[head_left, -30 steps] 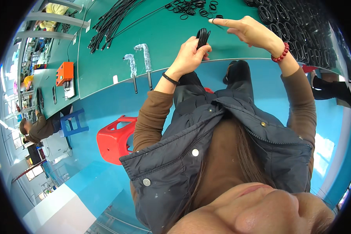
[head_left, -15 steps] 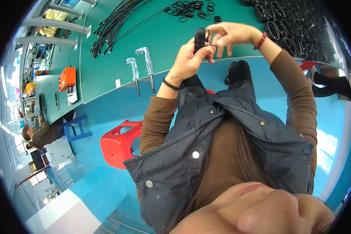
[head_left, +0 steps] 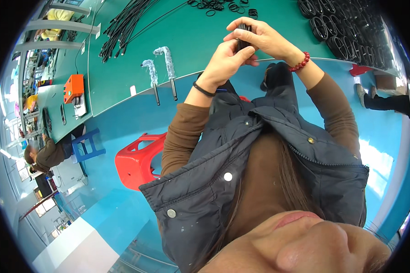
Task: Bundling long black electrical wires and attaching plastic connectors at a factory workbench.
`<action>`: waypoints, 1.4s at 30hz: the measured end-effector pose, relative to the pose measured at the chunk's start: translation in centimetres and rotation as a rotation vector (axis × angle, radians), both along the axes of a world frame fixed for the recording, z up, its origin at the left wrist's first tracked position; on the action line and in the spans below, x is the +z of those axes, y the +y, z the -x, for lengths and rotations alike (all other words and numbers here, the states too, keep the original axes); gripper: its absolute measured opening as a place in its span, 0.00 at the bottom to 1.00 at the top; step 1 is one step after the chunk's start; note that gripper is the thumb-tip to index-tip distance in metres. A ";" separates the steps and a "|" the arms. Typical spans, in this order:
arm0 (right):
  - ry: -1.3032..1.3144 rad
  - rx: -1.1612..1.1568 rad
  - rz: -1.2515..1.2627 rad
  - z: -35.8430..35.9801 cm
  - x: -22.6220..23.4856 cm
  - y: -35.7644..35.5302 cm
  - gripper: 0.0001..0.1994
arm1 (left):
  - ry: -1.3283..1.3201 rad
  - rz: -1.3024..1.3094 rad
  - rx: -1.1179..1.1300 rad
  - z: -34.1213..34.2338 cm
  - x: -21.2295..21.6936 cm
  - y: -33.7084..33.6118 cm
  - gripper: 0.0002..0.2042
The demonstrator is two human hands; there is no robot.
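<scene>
Both hands meet above the near edge of the green surface, and between them sits a small black bundle — it looks like a coil of thin black cord or bands, though most of it is hidden by the fingers. The left hand is clenched around the lower part of the bundle, its grip grasping it from below, with a thin black band around the wrist. The right hand closes over the top of the same bundle, fingers curled on it, and wears a red bead bracelet on the wrist. The bundle is held in the air, clear of the surface, just in front of the person's chest.

On the surface beyond the hands lies a scatter of small black rings, and to the right a dense heap of black loops. Further left a long sheaf of black cables runs diagonally. Two tools with wrapped handles hang over the near edge of the surface, side by side. An orange device stands well to the left.

Below, a red plastic stool stands on the blue floor, with a blue stool beside it — another person sits near that one, at the far left.
</scene>
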State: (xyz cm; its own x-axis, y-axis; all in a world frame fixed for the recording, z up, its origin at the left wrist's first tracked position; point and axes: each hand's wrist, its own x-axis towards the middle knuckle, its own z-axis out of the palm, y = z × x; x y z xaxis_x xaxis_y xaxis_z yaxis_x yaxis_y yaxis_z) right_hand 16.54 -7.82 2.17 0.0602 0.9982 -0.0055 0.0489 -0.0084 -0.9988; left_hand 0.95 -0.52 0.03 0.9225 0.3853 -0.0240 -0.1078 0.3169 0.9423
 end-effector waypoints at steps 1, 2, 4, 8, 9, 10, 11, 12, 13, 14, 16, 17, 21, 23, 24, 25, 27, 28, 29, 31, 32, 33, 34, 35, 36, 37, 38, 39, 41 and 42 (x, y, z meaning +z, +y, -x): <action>0.006 -0.001 0.005 -0.1 -0.4 -0.1 0.16 | 0.006 0.005 -0.001 0.1 -0.2 -0.1 0.07; -0.003 -0.011 -0.025 -0.3 -0.9 -0.1 0.16 | -0.032 0.067 0.021 0.3 -0.6 -0.2 0.08; -0.023 -0.032 -0.086 -0.8 -2.0 0.0 0.17 | -0.109 0.189 0.065 0.7 -1.2 -0.3 0.09; -0.006 -0.066 -0.096 -0.5 -2.4 -0.2 0.18 | -0.133 0.227 0.109 0.9 -1.9 -0.2 0.11; 0.005 -0.078 -0.088 -0.4 -2.3 -0.3 0.18 | -0.128 0.213 0.119 0.8 -2.1 -0.1 0.11; 0.016 -0.091 -0.080 -0.2 -2.3 -0.3 0.18 | -0.123 0.200 0.127 0.7 -2.3 0.0 0.12; 0.017 -0.094 -0.077 -0.1 -2.3 -0.4 0.18 | -0.122 0.203 0.125 0.7 -2.5 0.1 0.12; 0.022 -0.092 -0.075 0.1 -2.2 -0.5 0.18 | -0.100 0.252 0.119 0.6 -2.7 0.3 0.12; 0.028 -0.090 -0.073 0.3 -2.2 -0.6 0.19 | -0.079 0.300 0.114 0.5 -2.9 0.4 0.13; 0.033 -0.088 -0.071 0.5 -2.2 -0.6 0.19 | -0.057 0.349 0.108 0.4 -3.1 0.5 0.13; 0.040 -0.090 -0.068 0.7 -2.2 -0.7 0.19 | -0.034 0.398 0.099 0.3 -3.1 0.2 0.14; 0.028 -0.112 -0.069 0.6 -2.4 -0.6 0.19 | -0.033 0.347 0.151 0.1 -2.9 -0.2 0.14; -0.007 -0.176 -0.074 0.7 -2.6 -0.4 0.20 | -0.029 0.191 0.308 -0.4 -2.3 -1.5 0.14; -0.002 -0.218 -0.020 1.2 -1.8 -0.3 0.20 | -0.029 0.170 0.311 -0.5 -2.1 -1.5 0.14; 0.001 -0.238 0.006 1.4 -1.4 -0.3 0.20 | -0.028 0.159 0.313 -0.6 -2.0 -1.5 0.14; 0.003 -0.258 0.033 1.5 -1.3 -0.3 0.20 | -0.028 0.148 0.315 -0.5 -2.0 -1.5 0.14; 0.022 -0.248 0.013 0.9 -1.7 -0.3 0.21 | -0.041 0.053 0.343 -0.8 -2.0 -2.2 0.13; 0.044 -0.233 -0.008 0.5 -2.2 -0.2 0.21 | -0.051 -0.043 0.375 -0.9 -2.0 -2.7 0.13; 0.065 -0.218 -0.030 0.1 -2.6 -0.2 0.21 | -0.063 -0.140 0.406 -0.9 -2.0 -3.3 0.12; 0.176 -0.198 -0.027 0.0 -2.8 -0.2 0.21 | 0.050 -0.541 0.479 -1.0 -2.0 -3.7 0.11; 0.267 -0.193 -0.004 0.3 -2.7 0.0 0.21 | 0.176 -0.847 0.516 -1.0 -2.0 -3.7 0.10; 0.257 -0.216 -0.018 0.4 -3.0 0.2 0.21 | 0.153 -0.854 0.499 -1.3 -2.4 -3.7 0.10; 0.309 -0.273 -0.064 0.6 -3.3 0.2 0.22 | 0.137 -0.893 0.538 -1.7 -2.8 -3.7 0.11; 0.358 -0.329 -0.113 0.6 -3.5 0.1 0.22 | 0.119 -0.929 0.577 -2.1 -3.1 -3.8 0.11; 0.456 -0.380 -0.082 0.6 -3.2 -0.1 0.23 | 0.109 -0.855 0.596 -2.4 -2.9 -3.8 0.12; 0.555 -0.431 -0.056 0.7 -2.9 -0.5 0.23 | 0.101 -0.779 0.612 -2.7 -2.6 -3.9 0.12; 0.544 -0.461 -0.077 0.9 -3.0 -1.1 0.23 | 0.072 -0.784 0.584 -2.9 -2.4 -3.8 0.12; 0.523 -0.452 -0.065 1.1 -3.4 -1.5 0.23 | 0.127 -0.939 0.547 -3.1 -2.3 -3.6 0.14; 0.493 -0.458 -0.064 -0.3 -3.1 -2.3 0.23 | 0.159 -1.098 0.501 -3.9 -1.6 -4.2 0.17; 0.440 -0.463 -0.091 -1.4 -2.6 -2.8 0.23 | 0.143 -1.100 0.497 -4.3 -1.1 -4.7 0.17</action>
